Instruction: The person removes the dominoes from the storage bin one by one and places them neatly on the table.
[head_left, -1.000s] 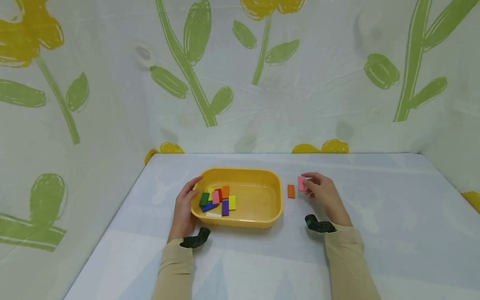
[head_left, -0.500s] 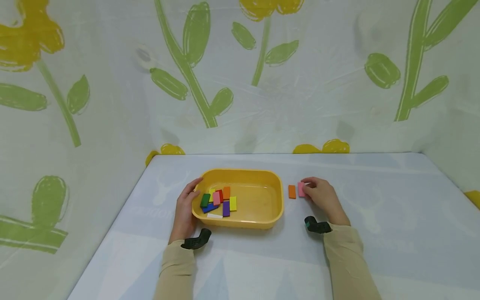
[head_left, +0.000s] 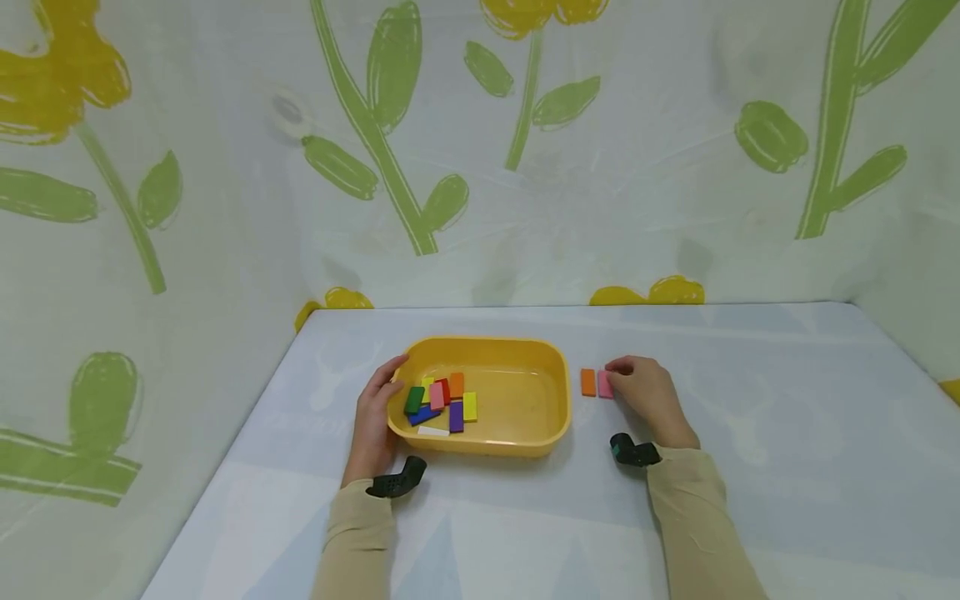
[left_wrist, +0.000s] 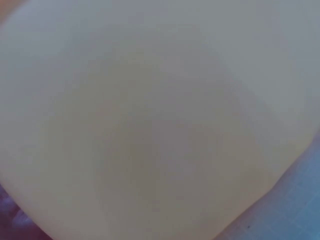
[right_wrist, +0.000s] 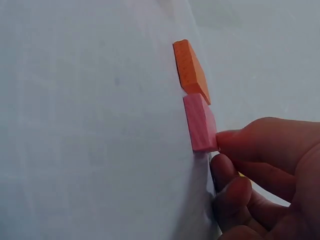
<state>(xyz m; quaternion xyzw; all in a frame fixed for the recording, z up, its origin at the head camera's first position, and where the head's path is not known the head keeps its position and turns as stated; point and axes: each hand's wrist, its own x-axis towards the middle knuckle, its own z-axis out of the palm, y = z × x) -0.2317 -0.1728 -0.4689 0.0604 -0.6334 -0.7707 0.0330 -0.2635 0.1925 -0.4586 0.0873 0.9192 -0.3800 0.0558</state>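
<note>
At the left end of a yellow plastic tub (head_left: 517, 446), my left hand (head_left: 372, 423) holds the rim with thumb and fingers. The left wrist view is a pale blur and does not show this grip. Beside the tub's right end, my right hand (head_left: 649, 395) pinches a pink rectangular block (head_left: 605, 384) by its right side. The block lies flat on the table. An orange block (head_left: 588, 382) lies parallel to it on the left, a small gap apart. In the right wrist view, a fingertip touches the near end of the pink block (right_wrist: 201, 124).
Several coloured blocks lie jumbled in the tub's left half, among them a green block (head_left: 414, 400), a purple block (head_left: 456, 417) and a white block (head_left: 432, 432). A flower-printed cloth wall (head_left: 555, 208) stands behind the table (head_left: 525, 525).
My right hand has lowered the pink block and brought it toward me, so it now lies level beside the orange one. The left hand still holds the tub.
</note>
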